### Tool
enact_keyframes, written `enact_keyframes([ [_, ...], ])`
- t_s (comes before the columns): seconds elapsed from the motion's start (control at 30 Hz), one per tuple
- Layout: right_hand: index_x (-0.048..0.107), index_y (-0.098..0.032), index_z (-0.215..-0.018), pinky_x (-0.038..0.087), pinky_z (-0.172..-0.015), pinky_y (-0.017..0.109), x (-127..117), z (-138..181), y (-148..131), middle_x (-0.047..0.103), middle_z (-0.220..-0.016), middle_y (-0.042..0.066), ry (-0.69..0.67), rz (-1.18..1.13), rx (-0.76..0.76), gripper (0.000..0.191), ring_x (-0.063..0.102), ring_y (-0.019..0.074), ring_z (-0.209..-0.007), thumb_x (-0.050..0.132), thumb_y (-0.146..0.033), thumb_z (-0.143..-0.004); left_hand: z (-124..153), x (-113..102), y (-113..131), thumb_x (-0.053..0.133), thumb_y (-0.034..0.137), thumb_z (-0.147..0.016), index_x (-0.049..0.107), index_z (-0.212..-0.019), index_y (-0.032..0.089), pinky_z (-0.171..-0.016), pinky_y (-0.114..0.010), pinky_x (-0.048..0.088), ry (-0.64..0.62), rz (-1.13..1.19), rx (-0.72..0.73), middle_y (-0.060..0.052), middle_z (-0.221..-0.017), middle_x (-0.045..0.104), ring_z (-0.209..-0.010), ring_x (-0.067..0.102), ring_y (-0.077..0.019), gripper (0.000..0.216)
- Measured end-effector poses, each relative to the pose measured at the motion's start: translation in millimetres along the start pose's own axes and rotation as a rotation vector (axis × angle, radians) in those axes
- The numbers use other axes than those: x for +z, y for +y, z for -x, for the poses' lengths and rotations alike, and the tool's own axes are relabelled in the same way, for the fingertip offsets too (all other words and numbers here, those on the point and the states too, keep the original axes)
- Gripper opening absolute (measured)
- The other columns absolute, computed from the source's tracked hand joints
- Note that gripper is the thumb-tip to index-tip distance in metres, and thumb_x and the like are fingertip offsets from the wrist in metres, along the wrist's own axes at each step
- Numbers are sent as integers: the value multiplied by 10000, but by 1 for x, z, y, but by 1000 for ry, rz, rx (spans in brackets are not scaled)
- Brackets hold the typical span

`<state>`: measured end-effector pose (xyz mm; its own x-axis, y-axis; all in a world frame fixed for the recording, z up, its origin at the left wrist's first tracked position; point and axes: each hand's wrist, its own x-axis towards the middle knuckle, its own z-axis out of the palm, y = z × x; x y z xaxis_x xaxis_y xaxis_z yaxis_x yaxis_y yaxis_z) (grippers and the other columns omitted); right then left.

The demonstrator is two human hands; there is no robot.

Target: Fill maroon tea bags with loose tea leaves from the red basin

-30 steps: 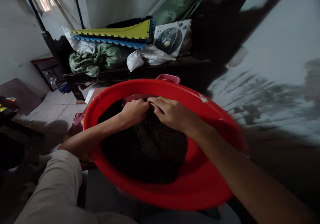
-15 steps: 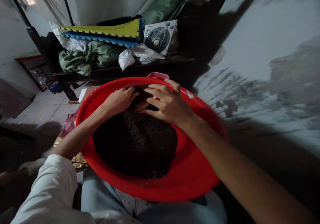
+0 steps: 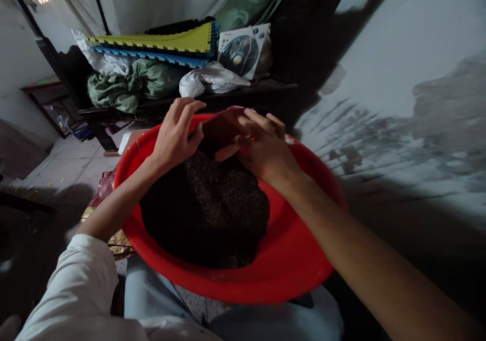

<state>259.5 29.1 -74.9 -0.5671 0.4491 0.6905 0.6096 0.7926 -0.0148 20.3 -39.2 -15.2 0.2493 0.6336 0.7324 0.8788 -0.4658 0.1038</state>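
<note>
A wide red plastic basin rests across my lap, holding a heap of dark, crumbly, soil-like material. Over the basin's far side, a reddish-brown, bag-like thing is tilted with its mouth toward me; its exact kind is unclear in the dim light. My right hand grips its right side, fingers on the upper edge and thumb lower down. At its left edge is my left hand, fingers bent and apart from the thumb, whose tip is close to the thing or touching it.
Behind the basin, a dark wooden bench carries yellow and blue foam mats, a box with a fan picture, green sacks and a white bag. A stained wall rises at right.
Both hands have risen from the far part of the heap. The brown bag-like thing has come up with my right hand. My left hand's fingers have lifted and spread from the thumb.
</note>
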Motion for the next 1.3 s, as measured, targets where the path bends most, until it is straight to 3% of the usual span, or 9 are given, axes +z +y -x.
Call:
enact_keyframes([
  [0.13, 718, -235, -1277, 275, -1257, 729, -5, -2, -8, 459, -1648, 107, 5, 11, -10, 382, 325, 389, -1570, 518, -169, -958, 0, 10, -21, 610, 388, -995, 608, -1298, 178, -1084, -493, 524, -92, 21, -175, -176, -1319, 589, -1262, 604, -318, 368],
  [0.27, 677, -255, -1375, 285, -1249, 720, -4, -3, -17, 367, -1708, 81, 5, 27, 22, 459, 278, 400, -1584, 528, -174, -948, -1, 13, -33, 557, 394, -1012, 672, -922, 154, -922, -409, 557, -300, 30, -279, -113, -987, 669, -920, 665, -234, 281],
  [0.43, 637, -288, -1407, 395, -1171, 689, -4, -2, -17, 338, -1695, 95, 104, 79, 133, 432, 344, 422, -1531, 526, -282, -990, -7, 3, -32, 449, 320, -1041, 541, -700, 182, -725, -303, 488, -82, 147, -355, -40, -714, 592, -711, 563, -160, 379],
  [0.6, 659, -306, -1336, 474, -1134, 631, -8, -2, -14, 473, -1544, 134, 240, 36, 205, 362, 461, 393, -1436, 493, -328, -1016, -8, 2, -31, 473, 334, -1038, 545, -758, 192, -703, -271, 498, 193, 257, -335, -16, -710, 536, -781, 586, -171, 322],
  [0.8, 599, -270, -1416, 457, -1151, 668, -6, -3, -12, 465, -1514, 173, 154, 96, 213, 424, 394, 413, -1485, 463, -289, -1015, -7, 11, -33, 485, 354, -1051, 618, -834, 181, -743, -286, 552, 68, 307, -327, -15, -732, 613, -837, 649, -196, 307],
  [0.9, 554, -295, -1485, 449, -1139, 699, -7, -2, -12, 385, -1600, 164, 134, 147, 163, 478, 343, 440, -1516, 498, -331, -1012, -7, 5, -22, 404, 371, -1093, 684, -1090, 165, -921, -339, 580, 124, 287, -240, -71, -999, 736, -1048, 695, -228, 348],
  [1.07, 387, -274, -1619, 452, -1137, 681, -5, -3, -10, 329, -1660, 181, 204, 92, 188, 592, 355, 425, -1523, 450, -374, -1038, -7, 3, -18, 309, 330, -1119, 667, -1258, 187, -1163, -402, 477, 147, 207, -31, -128, -1394, 664, -1370, 598, -242, 410],
  [1.2, 200, -179, -1684, 483, -1126, 614, 19, -2, 5, 373, -1634, 242, 284, -29, 282, 712, 445, 388, -1486, 431, -399, -1047, -6, 14, -33, 341, 262, -1102, 653, -1304, 152, -1139, -400, 490, 55, 218, -44, -151, -1331, 703, -1274, 655, -232, 388],
  [1.3, 276, -76, -1645, 528, -1070, 561, 45, 4, 18, 500, -1518, 309, 84, -81, 464, 750, 575, 397, -1366, 468, -459, -1028, -5, 15, -35, 393, 246, -1084, 650, -1308, 127, -1080, -358, 520, 43, 211, -108, -145, -1263, 735, -1178, 690, -215, 361],
])
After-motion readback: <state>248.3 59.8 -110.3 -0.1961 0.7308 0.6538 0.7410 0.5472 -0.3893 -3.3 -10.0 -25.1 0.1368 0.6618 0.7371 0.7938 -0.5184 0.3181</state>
